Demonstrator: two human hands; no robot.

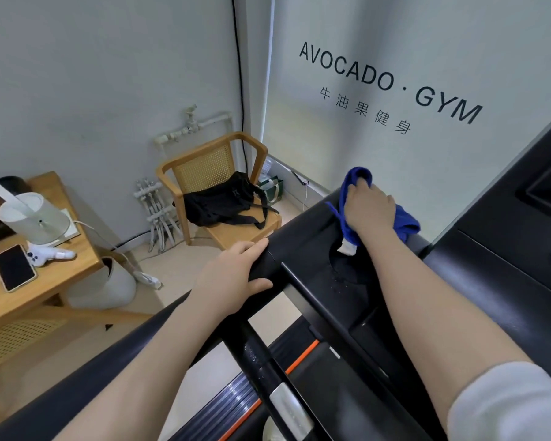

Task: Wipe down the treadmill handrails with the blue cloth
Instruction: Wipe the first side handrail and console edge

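The black padded left handrail (296, 237) of the treadmill runs from the bottom left up toward the console. My left hand (236, 275) grips this rail near its middle, fingers curled over the top and thumb underneath. Farther along, at the rail's far end, my right hand (368, 208) holds the blue cloth (406, 219) and presses it onto the black surface. One end of the cloth sticks up above my fingers, and a white tag hangs down below my wrist.
The treadmill console (522, 249) rises at the right, the belt deck (315, 393) with an orange stripe below. Left of the rail stand a wooden chair (236, 230) with a black bag, a wooden table (61, 265) with a phone and a lamp, and a white bin (109, 288).
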